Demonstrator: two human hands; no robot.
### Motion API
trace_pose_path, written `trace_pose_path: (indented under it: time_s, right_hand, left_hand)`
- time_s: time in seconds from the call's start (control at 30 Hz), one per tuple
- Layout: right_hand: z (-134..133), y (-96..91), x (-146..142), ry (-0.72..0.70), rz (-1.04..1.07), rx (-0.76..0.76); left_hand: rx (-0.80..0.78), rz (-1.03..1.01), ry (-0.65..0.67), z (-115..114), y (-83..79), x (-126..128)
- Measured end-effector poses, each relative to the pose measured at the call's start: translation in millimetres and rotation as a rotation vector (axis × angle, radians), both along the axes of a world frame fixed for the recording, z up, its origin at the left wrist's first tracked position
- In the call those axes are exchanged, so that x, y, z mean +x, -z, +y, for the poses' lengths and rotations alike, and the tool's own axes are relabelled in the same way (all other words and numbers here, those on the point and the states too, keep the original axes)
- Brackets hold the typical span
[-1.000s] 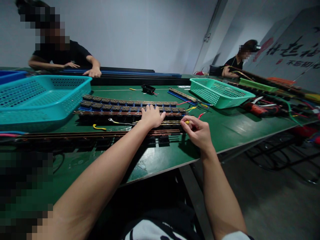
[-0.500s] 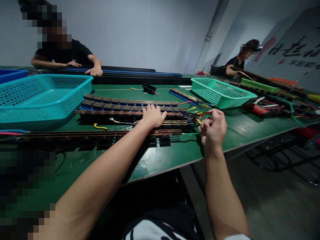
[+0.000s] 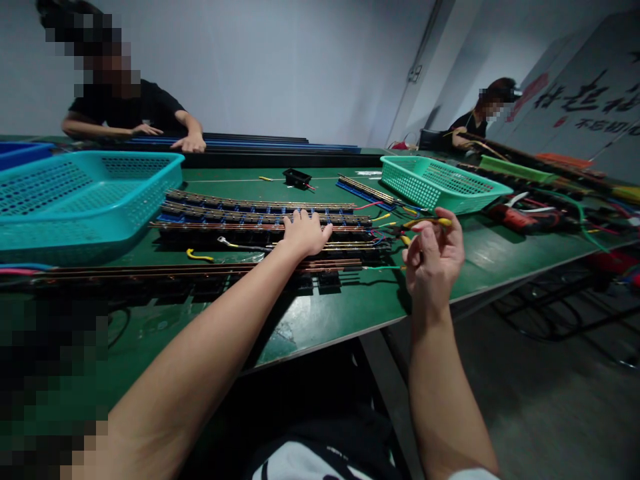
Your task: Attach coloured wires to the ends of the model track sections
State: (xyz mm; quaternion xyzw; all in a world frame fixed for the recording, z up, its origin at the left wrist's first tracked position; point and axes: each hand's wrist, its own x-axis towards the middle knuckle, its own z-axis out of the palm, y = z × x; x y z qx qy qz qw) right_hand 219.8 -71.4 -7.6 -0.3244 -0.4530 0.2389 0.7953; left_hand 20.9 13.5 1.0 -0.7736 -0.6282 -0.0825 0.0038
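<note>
My left hand (image 3: 306,233) lies with fingers spread on top of a stack of blue-and-black rail strips (image 3: 240,217) carrying brass-coloured bars. Pliers with yellow-orange handles (image 3: 427,222) are in my right hand (image 3: 437,253), just off the right ends of the strips. One handle rests by the raised fingers, the other near the thumb; the jaws point left toward thin coloured wires (image 3: 384,235). Nearer to me runs a longer strip with copper bars (image 3: 225,268), a green wire (image 3: 383,268) at its right end. A black cable with a ring lug (image 3: 223,241) lies between them.
A turquoise basket (image 3: 165,193) stands at left, a mint-green one (image 3: 440,200) at right on the green table (image 3: 345,313). Behind are a small black box (image 3: 297,177) and a short strip (image 3: 367,192). A red power tool (image 3: 525,217) lies far right. Two people work beyond.
My right hand has drawn slightly to the right with the pliers, away from the strip ends, and its fingers have loosened around the handles. My left hand stays in place.
</note>
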Motion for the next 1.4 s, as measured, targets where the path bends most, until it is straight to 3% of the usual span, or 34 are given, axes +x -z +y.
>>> trace_pose_path:
  time_s: [0.23, 0.47, 0.6, 0.97, 1.23, 1.4]
  right_hand:
    - [-23, -1.4, 2, 0.132, 0.005, 0.141]
    - [-20, 4.8, 0, 0.086, 0.078, 0.045]
    - [-15, 12.0, -5, 0.163, 0.082, -0.001]
    - [-20, 28.6, -8, 0.059, -0.420, -0.192]
    - [-17, 35.2, -4, -0.004, -0.791, -0.174]
    - [-17, 35.6, -4, -0.006, -0.804, -0.188]
  left_hand:
    - [0.005, 0.000, 0.001, 1, 2.1, 0]
    - [0.001, -0.004, 0.004, 1, 2.2, 0]
    - [0.010, 0.007, -0.001, 1, 2.0, 0]
    - [0.001, -0.003, -0.003, 0, 1.1, 0]
    - [0.033, -0.002, 0.006, 1, 2.7, 0]
    - [0.035, 0.002, 0.003, 1, 3.1, 0]
